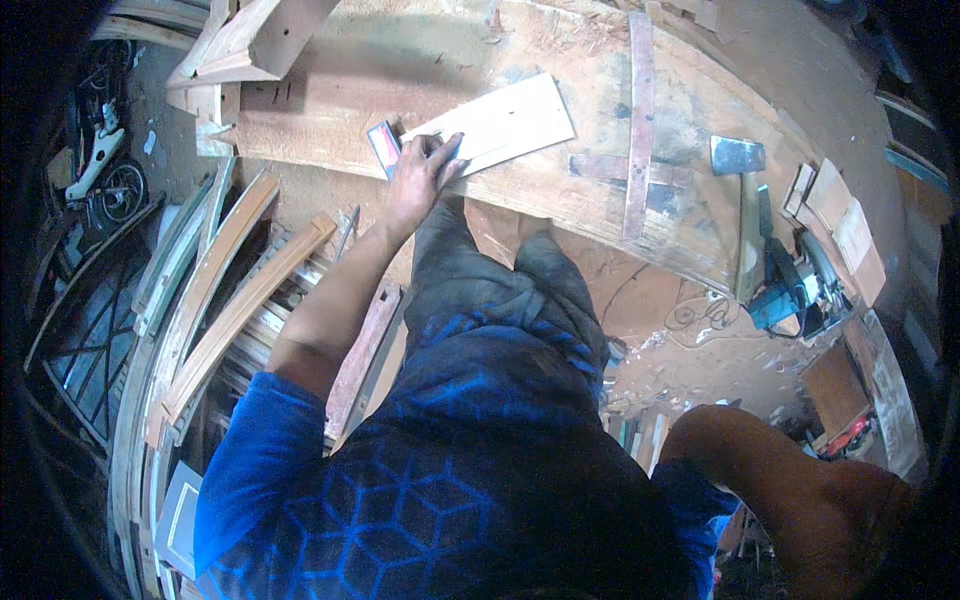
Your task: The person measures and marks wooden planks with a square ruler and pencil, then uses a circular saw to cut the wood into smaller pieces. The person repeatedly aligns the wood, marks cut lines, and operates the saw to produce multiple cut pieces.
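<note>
The left hand [422,168] lies at about eleven o'clock from the picture's centre, palm down with fingers spread flat, pressing on the near end of a pale wooden board [505,122] and touching a small flat red and dark block [382,147] that sits just beside the board's lower left corner; the fingers rest on these things rather than close round them. The board lies slantwise on a long, worn workbench [560,190] that runs from ten o'clock across to three o'clock, its far end rising toward one o'clock. The right hand is out of sight: only the bent right arm shows at about five o'clock, so whether its fingers are released or clenched cannot be told. On the bench, at about two o'clock, two dark flat strips form a crossed piece [638,130], and further toward three o'clock a hammer [742,200] lies with its metal head away from the person, a blue power tool [785,290] just beside its handle. At nine o'clock a stack of curved wooden slats [225,290] leans below the bench, and the ground at four o'clock is strewn with sawdust
</note>
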The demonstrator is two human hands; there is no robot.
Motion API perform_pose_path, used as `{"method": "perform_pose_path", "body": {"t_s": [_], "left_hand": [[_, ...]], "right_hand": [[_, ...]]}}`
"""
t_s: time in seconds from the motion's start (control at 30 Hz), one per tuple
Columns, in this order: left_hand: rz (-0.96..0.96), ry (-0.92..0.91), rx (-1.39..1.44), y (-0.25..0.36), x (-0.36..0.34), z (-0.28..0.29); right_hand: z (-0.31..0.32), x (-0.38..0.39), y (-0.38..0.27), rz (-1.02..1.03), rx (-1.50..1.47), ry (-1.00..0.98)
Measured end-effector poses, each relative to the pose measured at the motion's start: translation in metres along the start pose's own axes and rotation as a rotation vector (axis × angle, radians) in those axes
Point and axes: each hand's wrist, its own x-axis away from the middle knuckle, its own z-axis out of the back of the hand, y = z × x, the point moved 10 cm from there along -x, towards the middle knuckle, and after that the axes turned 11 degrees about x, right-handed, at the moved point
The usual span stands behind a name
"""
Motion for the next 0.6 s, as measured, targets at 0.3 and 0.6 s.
{"method": "perform_pose_path", "body": {"t_s": [0.3,0.6], "left_hand": [[0.013,-0.012,-0.004,-0.01,0.0,-0.007],[-0.007,0.025,-0.021,-0.01,0.001,-0.007]], "right_hand": [[-0.021,0.02,0.038,-0.153,0.097,0.025],[-0.118,0.202,0.237,-0.984,0.348,-0.325]]}}
